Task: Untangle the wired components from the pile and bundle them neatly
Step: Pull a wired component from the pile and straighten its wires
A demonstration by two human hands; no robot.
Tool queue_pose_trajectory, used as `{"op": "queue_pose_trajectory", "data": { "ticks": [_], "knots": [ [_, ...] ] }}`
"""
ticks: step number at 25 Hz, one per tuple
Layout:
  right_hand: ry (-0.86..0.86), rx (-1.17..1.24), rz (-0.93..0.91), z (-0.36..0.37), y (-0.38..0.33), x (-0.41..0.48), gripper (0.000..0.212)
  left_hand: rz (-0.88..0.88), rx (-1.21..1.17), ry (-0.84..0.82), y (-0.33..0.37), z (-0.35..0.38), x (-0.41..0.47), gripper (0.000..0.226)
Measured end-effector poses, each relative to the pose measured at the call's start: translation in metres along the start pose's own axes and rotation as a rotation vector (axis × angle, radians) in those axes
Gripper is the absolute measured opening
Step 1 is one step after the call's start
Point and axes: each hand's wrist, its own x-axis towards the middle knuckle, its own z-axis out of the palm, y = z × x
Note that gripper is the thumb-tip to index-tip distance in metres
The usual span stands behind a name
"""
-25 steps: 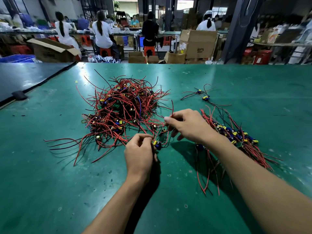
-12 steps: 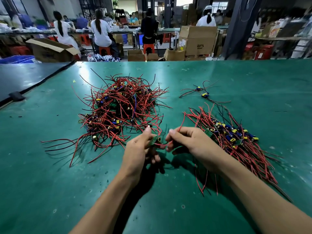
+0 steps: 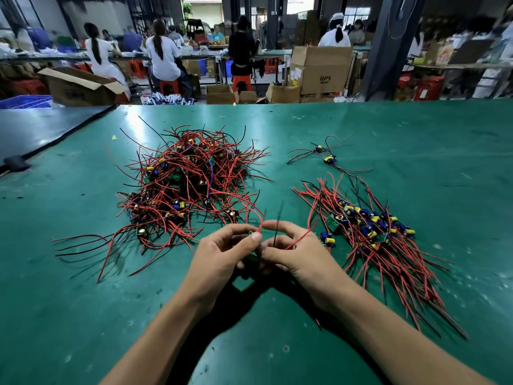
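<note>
A tangled pile [image 3: 183, 187] of small circuit boards with red and black wires lies on the green table, left of centre. A sorted row of the same components [image 3: 372, 234] stretches along the right, wires fanned toward me. My left hand [image 3: 222, 257] pinches a small green board [image 3: 252, 233] between thumb and fingers. A red wire [image 3: 249, 209] loops from it back toward the pile. My right hand [image 3: 294, 251] sits close beside the left, pinching the board's black and red wires, which stick up between its fingers.
Two loose components [image 3: 326, 157] lie apart at the back right. The green table [image 3: 277, 343] meets a darker table [image 3: 41, 126] on the left. Beyond the far edge are cardboard boxes [image 3: 319, 69] and several seated workers.
Both hands have drawn one component out of the pile and toward me. The right hand has shifted along the wires, which now stand up between its fingers.
</note>
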Motion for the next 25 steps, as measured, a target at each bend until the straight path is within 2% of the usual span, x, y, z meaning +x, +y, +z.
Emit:
{"op": "queue_pose_trajectory", "data": {
  "ticks": [4, 8, 10, 12, 16, 20, 22, 25],
  "knots": [
    [0.078, -0.007, -0.05, -0.005, -0.012, 0.001, 0.009, 0.009, 0.085, 0.056, 0.001, 0.002, 0.005, 0.035],
    [0.043, 0.406, 0.009, -0.013, -0.03, 0.002, 0.018, 0.005, 0.055, 0.176, 0.005, -0.003, 0.012, 0.018],
    [0.008, 0.649, 0.066, -0.019, -0.04, 0.001, 0.018, -0.019, 0.031, 0.173, 0.005, -0.004, 0.014, 0.024],
    [-0.027, 0.765, 0.093, -0.025, -0.045, 0.0, 0.019, -0.046, 0.04, 0.179, 0.005, -0.002, 0.014, 0.029],
    [0.089, 0.597, 0.005, -0.021, -0.042, 0.003, 0.019, -0.097, -0.184, 0.174, 0.006, 0.007, 0.007, 0.023],
    [0.206, 0.617, -0.094, -0.019, -0.038, 0.006, 0.025, -0.166, -0.32, 0.186, 0.011, 0.012, 0.001, 0.011],
    [0.214, 0.621, -0.074, -0.024, -0.042, 0.004, 0.027, -0.215, -0.25, 0.122, 0.014, 0.012, -0.002, 0.015],
    [0.136, 0.603, -0.022, -0.027, -0.043, 0.0, 0.025, -0.323, -0.192, -0.08, 0.013, 0.021, -0.01, 0.021]
  ]
}}
